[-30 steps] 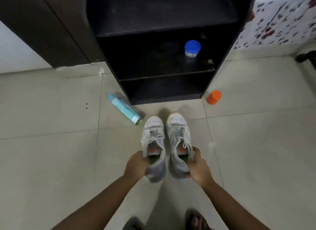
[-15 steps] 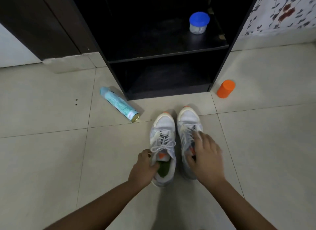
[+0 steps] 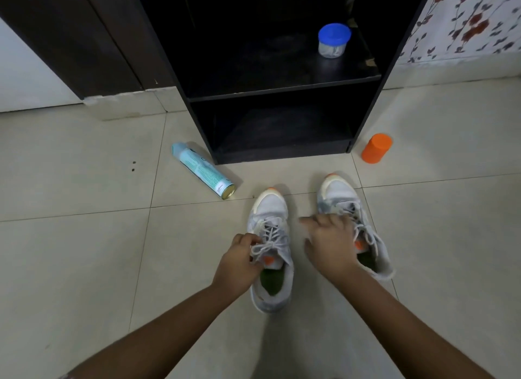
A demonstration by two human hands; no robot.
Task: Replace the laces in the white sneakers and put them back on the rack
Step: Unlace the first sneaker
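**Pale tiles, black rack, two sneakers on the floor**

Cream floor tiles [image 3: 84,251] with thin dark grout lines fill most of the frame. At upper centre stands the black rack [image 3: 282,91], its shelves open to the front. A clear jar with a blue lid [image 3: 334,41] sits on the right end of its upper shelf. To the rack's right, in the upper right corner, runs a white wall with a red flower print [image 3: 465,20]. To its left stands a dark brown wooden panel [image 3: 84,34], and a plain white wall [image 3: 25,76] meets the left edge.

An orange cup [image 3: 377,148] stands upside down on the tiles just right of the rack's foot. A light blue spray can [image 3: 203,171] lies on its side just left of it.

Both white sneakers rest on the floor below the rack, toes towards it and slightly apart. The centre sneaker [image 3: 270,206] sits low in the middle. The left hand [image 3: 239,263] pinches its lace bow [image 3: 270,244] with curled fingers. The right sneaker [image 3: 337,192] lies a little higher and angled. The right hand [image 3: 329,246] covers its laces with bent fingers and the forefinger pointing left; I cannot tell whether it grips a lace.
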